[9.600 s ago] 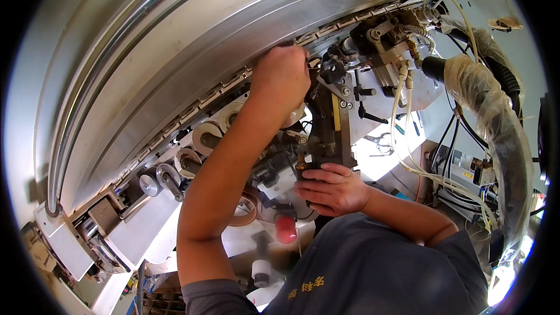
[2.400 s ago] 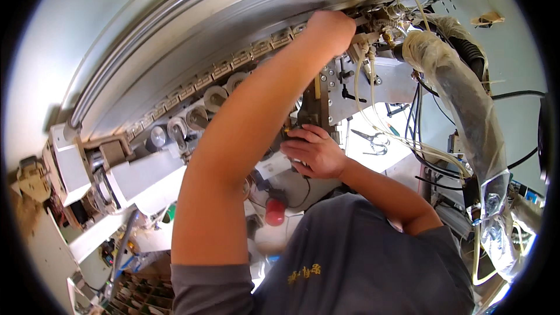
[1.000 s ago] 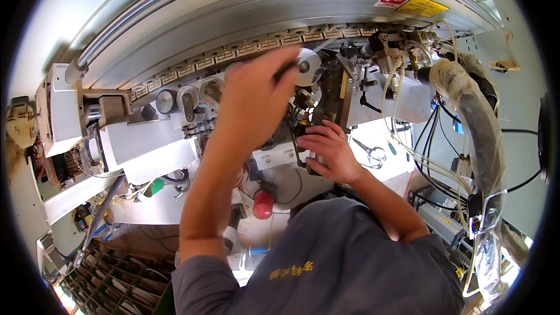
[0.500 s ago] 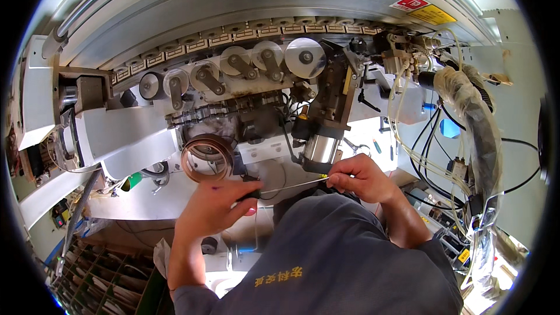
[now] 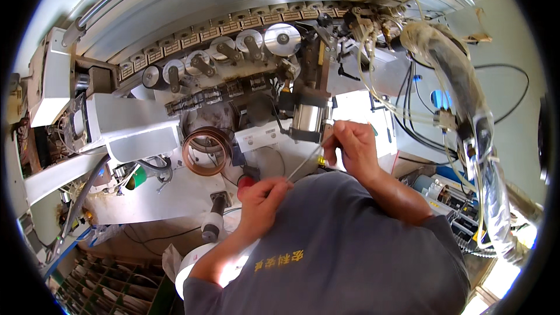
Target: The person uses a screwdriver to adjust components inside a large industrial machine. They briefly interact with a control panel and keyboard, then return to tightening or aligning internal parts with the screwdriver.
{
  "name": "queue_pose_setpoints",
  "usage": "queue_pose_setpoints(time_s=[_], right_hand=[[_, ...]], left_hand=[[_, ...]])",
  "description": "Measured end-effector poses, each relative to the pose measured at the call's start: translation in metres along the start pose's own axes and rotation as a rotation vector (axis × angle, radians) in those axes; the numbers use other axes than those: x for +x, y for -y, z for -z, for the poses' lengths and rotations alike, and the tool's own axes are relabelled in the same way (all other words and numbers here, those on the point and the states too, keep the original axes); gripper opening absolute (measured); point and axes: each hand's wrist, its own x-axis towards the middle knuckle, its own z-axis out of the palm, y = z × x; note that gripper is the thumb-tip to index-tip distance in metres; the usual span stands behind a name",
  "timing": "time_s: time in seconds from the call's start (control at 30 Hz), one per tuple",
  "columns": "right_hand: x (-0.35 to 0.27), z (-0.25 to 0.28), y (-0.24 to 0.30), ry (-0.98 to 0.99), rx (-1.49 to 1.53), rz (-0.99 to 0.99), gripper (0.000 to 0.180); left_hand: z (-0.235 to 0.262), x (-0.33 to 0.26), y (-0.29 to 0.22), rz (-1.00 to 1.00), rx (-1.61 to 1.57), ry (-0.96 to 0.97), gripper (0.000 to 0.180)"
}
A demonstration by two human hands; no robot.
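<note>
A thin, straight metal rod (image 5: 304, 164) spans the gap between my two hands, slanting up to the right. My left hand (image 5: 261, 203) is closed on its lower end, and whatever lies inside the palm is hidden. My right hand (image 5: 353, 147) pinches the upper end between thumb and fingers, close by a silver motor-like cylinder (image 5: 308, 118). Just beyond my left hand shows a red, dark-tipped object (image 5: 245, 183); whether the hand touches it I cannot tell. A copper-coloured ring (image 5: 204, 167) lies on the machine further left.
Several round rollers (image 5: 282, 39) line the machine's back. A thick plastic-wrapped hose (image 5: 461, 79) and black cables (image 5: 408, 116) hang at the right. A grey cylinder with a dark end (image 5: 214, 221) stands out near my left forearm. A divided rack (image 5: 111, 280) sits at the lower left.
The rod has tilted from nearly level to a steep slant. My left hand has moved right and lower, its fingers now closed. The whole view has shifted slightly.
</note>
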Motion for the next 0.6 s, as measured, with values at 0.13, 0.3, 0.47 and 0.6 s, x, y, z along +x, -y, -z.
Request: queue_pose_setpoints(time_s=[0.13,0.3,0.47,0.6], right_hand=[[-0.009,-0.02,0.0,-0.093,0.143,0.175,0.053],[-0.031,0.048,-0.041,0.075,-0.516,0.083,0.052],[-0.054,0.126,-0.088,0.127,-0.846,0.242,0.049],[-0.093,0.156,-0.096,0.011,-0.7,0.268,0.039]], left_hand=[[0.023,0.02,0.019,-0.243,-0.596,-0.138,0.026],[0.0,0.006,-0.026,-0.609,-0.568,-0.42,0.026],[-0.064,-0.009,0.01,-0.625,-0.393,-0.255,0.028],[-0.136,-0.008,0.033,-0.587,-0.495,-0.277,0.029]])
